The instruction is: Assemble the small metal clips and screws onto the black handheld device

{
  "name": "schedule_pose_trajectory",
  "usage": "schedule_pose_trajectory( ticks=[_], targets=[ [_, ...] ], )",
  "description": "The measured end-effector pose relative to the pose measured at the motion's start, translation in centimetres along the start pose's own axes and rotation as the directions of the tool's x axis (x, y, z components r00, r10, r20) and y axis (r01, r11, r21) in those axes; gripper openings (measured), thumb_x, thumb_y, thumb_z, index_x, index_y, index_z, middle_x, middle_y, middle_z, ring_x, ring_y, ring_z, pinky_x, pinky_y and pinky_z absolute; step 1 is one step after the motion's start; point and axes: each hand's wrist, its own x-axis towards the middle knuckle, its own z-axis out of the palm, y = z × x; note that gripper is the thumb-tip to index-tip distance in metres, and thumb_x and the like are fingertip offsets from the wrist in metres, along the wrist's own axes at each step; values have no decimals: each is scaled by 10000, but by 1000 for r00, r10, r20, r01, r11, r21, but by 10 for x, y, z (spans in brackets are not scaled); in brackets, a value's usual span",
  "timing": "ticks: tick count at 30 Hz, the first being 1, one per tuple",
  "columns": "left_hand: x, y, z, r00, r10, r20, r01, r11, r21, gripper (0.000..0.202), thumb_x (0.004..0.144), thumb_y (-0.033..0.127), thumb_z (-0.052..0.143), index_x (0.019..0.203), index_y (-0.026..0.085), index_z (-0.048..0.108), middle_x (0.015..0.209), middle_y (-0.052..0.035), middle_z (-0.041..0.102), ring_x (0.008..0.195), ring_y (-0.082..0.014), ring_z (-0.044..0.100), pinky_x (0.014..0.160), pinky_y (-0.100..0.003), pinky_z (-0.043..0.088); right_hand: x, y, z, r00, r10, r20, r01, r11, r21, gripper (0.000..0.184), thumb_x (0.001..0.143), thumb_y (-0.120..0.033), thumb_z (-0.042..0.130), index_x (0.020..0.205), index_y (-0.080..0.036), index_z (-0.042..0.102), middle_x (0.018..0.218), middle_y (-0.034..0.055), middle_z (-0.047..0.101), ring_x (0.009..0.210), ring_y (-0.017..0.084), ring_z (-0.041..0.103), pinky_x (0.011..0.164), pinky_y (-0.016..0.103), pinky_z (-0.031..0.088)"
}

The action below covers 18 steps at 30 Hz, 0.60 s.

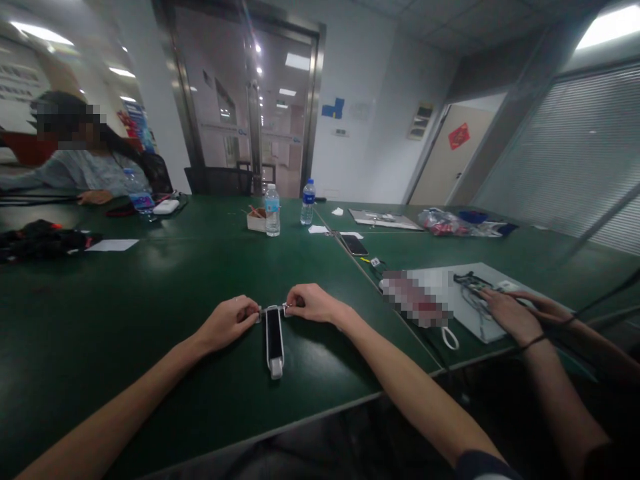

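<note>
In front of me on the green table (200, 267) lies a narrow black device with a white rim (274, 337); a white block (276, 368) sits at its near end. My left hand (233, 321) is closed in a pinch on a small pale end piece at the device's far left corner. At the far right corner, my right hand (311, 303) pinches a matching small white piece between thumb and fingers. A thin white strip or cord spans the far edge between both hands. Exactly what the pinched pieces are is too small to tell.
To the right, another person's hands (515, 317) work over electronics on a white board (425, 270). Two water bottles (273, 212), a small box (257, 220) and a phone (354, 245) stand or lie farther back. Someone sits at the far left beside black gear (40, 240).
</note>
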Motion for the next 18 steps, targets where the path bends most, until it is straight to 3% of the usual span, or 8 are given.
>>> schedule_pose_trajectory(
  ticks=[18],
  targets=[
    [1, -3, 0, 999, -15, -32, 17, 999, 44, 349, 822, 450, 462, 931, 176, 649, 722, -15, 573, 638, -154, 518, 586, -257, 414, 2, 7, 1, 1000, 8, 25, -9, 997, 74, 162, 813, -272, 626, 897, -137, 662, 762, 7, 627, 654, 91, 543, 603, 194, 380]
  ],
)
